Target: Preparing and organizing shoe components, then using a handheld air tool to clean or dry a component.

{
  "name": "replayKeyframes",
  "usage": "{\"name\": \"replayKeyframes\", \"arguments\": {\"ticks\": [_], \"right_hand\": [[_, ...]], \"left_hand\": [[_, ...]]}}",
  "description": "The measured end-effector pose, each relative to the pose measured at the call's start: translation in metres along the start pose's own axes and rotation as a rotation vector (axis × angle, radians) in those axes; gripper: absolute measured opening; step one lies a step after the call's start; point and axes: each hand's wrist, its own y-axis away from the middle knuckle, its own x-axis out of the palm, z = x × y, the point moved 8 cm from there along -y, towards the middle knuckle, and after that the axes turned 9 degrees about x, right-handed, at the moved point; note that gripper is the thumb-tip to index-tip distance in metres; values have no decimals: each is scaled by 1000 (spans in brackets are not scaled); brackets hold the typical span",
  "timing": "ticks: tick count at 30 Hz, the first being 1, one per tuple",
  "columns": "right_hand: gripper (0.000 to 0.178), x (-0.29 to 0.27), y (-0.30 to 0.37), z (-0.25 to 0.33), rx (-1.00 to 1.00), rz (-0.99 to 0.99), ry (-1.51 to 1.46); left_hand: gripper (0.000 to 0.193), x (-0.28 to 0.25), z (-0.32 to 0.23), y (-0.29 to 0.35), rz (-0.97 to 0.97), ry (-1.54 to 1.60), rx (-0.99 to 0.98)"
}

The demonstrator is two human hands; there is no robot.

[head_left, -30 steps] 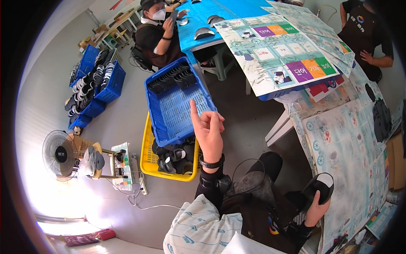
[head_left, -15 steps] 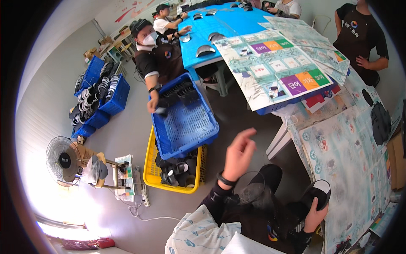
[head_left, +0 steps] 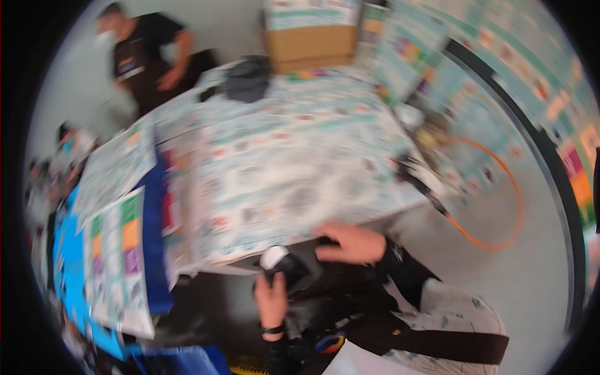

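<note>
My left hand (head_left: 272,306), in front of the worktable's near edge, grips a rounded black piece (head_left: 295,269) with a white patch on its upper end. It looks like a moulded cap or shoe part; blur hides its exact kind. To the right of that piece, apart from it, my right hand (head_left: 351,244) holds nothing. Its fingers stretch to the left, close to the edge of the paper-covered worktable (head_left: 281,169).
A tool (head_left: 422,178) with an orange hose (head_left: 519,203) lies at the table's right corner. Behind stand a cardboard box (head_left: 312,47) and a dark grey heap (head_left: 248,79). A person (head_left: 150,59) stands far left. Blue (head_left: 178,362) and yellow (head_left: 250,365) crates show at the lower edge.
My view has swung right toward the worktable. The black piece has passed from my right hand to my left. The right hand is now free; the left was raised and empty before.
</note>
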Motion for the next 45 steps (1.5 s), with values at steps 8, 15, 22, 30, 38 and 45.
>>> {"name": "replayKeyframes", "arguments": {"ticks": [8, 15, 22, 30, 38, 45], "right_hand": [[48, -215, 60, -218, 665, -504, 764], [79, -211, 86, -215, 841, -277, 736], [56, -229, 79, -243, 916, -447, 729], [23, -224, 30, -115, 597, -372, -273], [22, -162, -72, -49, 517, 100, -262], [17, -143, -103, -61, 567, 161, -181]], "left_hand": [[26, 43, -77, -110, 133, -186, 276], [30, 87, -64, -185, 230, -282, 292], [33, 146, -63, -221, 348, -371, 239], [45, 139, -44, -226, 349, -404, 175], [40, 130, -5, -227, 302, -262, 73], [34, 130, -11, -220, 323, -122, 17]]}}
